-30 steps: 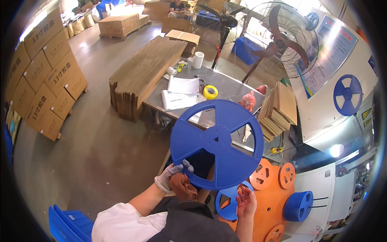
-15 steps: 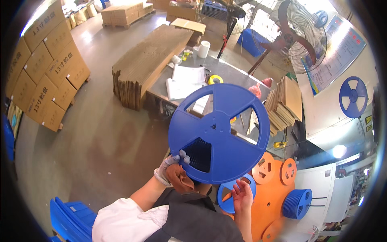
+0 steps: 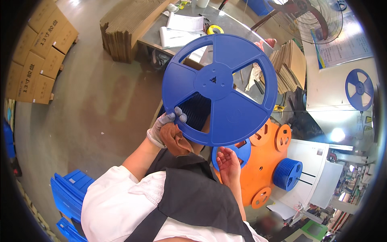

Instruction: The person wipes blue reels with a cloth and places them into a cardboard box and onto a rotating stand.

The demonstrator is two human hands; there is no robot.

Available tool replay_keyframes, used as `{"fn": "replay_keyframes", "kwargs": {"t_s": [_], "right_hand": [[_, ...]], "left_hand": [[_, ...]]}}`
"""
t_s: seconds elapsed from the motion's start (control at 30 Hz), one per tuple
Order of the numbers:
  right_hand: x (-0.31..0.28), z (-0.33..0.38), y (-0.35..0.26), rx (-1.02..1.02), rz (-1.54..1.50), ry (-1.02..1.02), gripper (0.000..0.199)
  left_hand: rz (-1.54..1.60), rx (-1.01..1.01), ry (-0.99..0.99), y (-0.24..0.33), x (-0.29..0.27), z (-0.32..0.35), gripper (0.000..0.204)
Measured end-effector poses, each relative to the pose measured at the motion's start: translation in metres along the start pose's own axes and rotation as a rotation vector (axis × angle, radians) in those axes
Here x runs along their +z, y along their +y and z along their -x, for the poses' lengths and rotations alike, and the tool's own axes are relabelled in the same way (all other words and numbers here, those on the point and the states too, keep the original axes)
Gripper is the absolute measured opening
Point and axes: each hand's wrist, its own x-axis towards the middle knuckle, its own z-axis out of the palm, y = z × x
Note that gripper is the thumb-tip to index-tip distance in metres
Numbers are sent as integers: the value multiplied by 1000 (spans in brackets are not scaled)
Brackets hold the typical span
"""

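The blue plastic reel (image 3: pixel 219 89), held up before the bench (image 3: pixel 233 25) edge, might be dropped, as only its lower-left rim is gripped by the left hand (image 3: pixel 160 128) and the loose right hand (image 3: pixel 228 163) is empty.

Premises present as a factory workshop with a packing area: cartons (image 3: pixel 44 56) are stacked at the left, and flattened cardboard (image 3: pixel 131 22) lies piled beside a work table (image 3: pixel 240 30) bearing papers (image 3: pixel 177 38) and yellow tape (image 3: pixel 210 30). Also noted are a large caged fan (image 3: pixel 318 19), an orange plate (image 3: pixel 252 171) with orange discs (image 3: pixel 283 138), a stack of blue reels (image 3: pixel 285 175) and yellow warning signs (image 3: pixel 368 119)
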Motion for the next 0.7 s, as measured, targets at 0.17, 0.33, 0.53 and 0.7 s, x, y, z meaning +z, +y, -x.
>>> {"fn": "replay_keyframes", "kwargs": {"t_s": [0.17,0.33,0.53,0.7], "right_hand": [[-6,-2,3,4,-17,14,26],[-14,-6,1,-12,-66,33,22],[-19,-15,-3,10,-65,34,21],[-26,-19,-3,41,-55,51,24]], "left_hand": [[-175,20,53,3,13,-2,23],[-252,-2,95,3,19,-7,21],[-308,2,129,3,14,-6,21],[-321,-11,209,4,20,-4,20]]}}
